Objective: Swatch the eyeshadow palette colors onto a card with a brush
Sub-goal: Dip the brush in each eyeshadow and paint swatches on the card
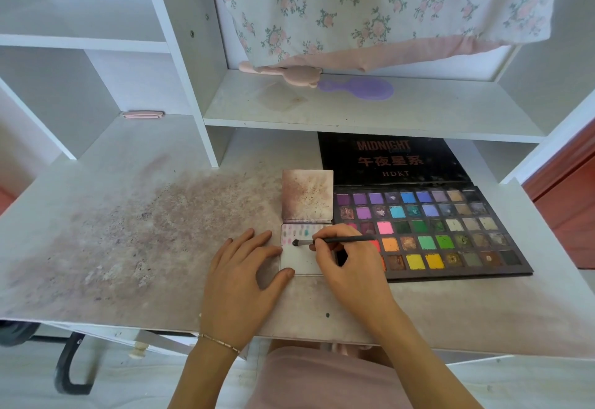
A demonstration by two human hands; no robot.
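Across the stained white tabletop (135, 215), beneath a shelf (370, 112) carrying a purple hairbrush (363, 89) and a pink bear-shaped tool (289, 74), with floral cloth (370, 6) hanging behind. Right of centre, an open eyeshadow palette (428, 231), black lid (389, 159) folded back flat, rows of purple, blue, green, orange and yellow pans facing up. Just left of the palette and touching its edge, a small white card (301, 260), with short pink and teal swatches along its top and a smudged flap (307, 194) raised above it. Left hand (241, 276) flat on the tabletop, fingers spread and straight, thumb tip pressing the card's lower left corner. Right hand (347, 263) over the card's right side, grip pinching a thin black brush (335, 241), bristles touching the card just under the swatches.
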